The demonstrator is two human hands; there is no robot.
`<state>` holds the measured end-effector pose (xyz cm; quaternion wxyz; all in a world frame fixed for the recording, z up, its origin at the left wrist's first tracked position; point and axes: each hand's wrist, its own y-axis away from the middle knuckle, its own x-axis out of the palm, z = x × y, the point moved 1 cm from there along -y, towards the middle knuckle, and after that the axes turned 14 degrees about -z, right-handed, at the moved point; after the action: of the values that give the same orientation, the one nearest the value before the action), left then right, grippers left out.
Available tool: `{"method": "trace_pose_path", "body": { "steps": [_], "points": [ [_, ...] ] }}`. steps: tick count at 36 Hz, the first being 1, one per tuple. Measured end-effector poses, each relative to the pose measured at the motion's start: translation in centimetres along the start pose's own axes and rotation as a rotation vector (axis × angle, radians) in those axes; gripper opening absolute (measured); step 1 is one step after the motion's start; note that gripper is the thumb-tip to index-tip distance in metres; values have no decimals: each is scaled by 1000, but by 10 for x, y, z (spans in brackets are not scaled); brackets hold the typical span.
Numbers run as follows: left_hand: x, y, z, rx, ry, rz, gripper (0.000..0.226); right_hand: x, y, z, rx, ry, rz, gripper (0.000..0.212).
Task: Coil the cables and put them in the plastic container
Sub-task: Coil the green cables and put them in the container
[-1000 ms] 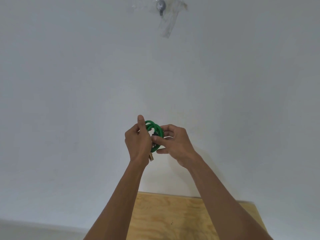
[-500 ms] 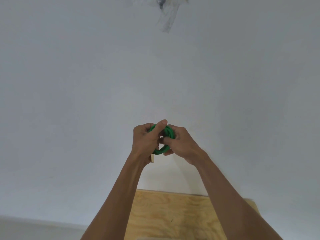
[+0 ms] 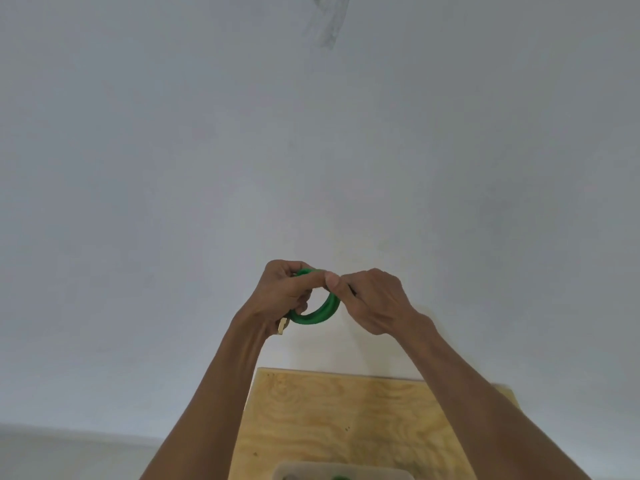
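A green cable (image 3: 317, 315) is wound into a small coil, held up in front of the white wall. My left hand (image 3: 282, 296) grips the coil's left side, thumb laid across its top, and a pale connector (image 3: 283, 326) sticks out below the palm. My right hand (image 3: 372, 301) pinches the coil's right side. The translucent plastic container (image 3: 341, 470) shows only its rim at the bottom edge, with something green inside.
A plywood tabletop (image 3: 349, 414) lies below my arms against the white wall (image 3: 207, 168). A strip of tape with a dark mark (image 3: 330, 22) is stuck high on the wall.
My hands have turned the coil and drawn slightly apart; my left thumb now lies across its top. The view has tilted down, bringing the container rim into sight.
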<state>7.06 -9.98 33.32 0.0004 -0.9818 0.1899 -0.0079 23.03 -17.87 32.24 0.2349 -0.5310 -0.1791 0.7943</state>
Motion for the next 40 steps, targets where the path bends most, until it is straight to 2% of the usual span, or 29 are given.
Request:
{"method": "trace_pose_path", "body": {
  "steps": [3, 6, 10, 13, 14, 17, 23, 28, 31, 35, 40],
  "points": [
    [1, 3, 10, 5, -10, -54, 59, 4, 6, 0, 70, -35, 41, 83],
    [3, 5, 21, -6, 35, -216, 62, 17, 20, 5, 173, -186, 83, 72],
    [11, 10, 34, -15, 0, -344, 55, 41, 43, 12, 252, -414, -82, 55],
    [16, 14, 46, -16, -46, -415, 54, 52, 57, 17, 420, -543, -199, 20],
    [17, 16, 51, -2, -66, -444, 56, 54, 62, 19, 466, -564, -240, 14],
    [23, 27, 65, 39, -132, -538, 56, 61, 76, 26, 540, -576, -350, 13],
    [32, 44, 85, 41, -174, -659, 51, 81, 105, 37, 612, -541, -412, 29],
    [30, 52, 117, 26, -217, -652, 54, 95, 126, 34, 679, -504, -468, 33],
    [33, 59, 141, -41, -224, -543, 56, 99, 140, 29, 701, -455, -480, 32],
    [40, 75, 161, -179, -121, -450, 58, 98, 158, 19, 756, -456, -458, 33],
    [51, 95, 173, -206, 14, -383, 45, 91, 176, 13, 768, -498, -464, 33]
  ]
}}
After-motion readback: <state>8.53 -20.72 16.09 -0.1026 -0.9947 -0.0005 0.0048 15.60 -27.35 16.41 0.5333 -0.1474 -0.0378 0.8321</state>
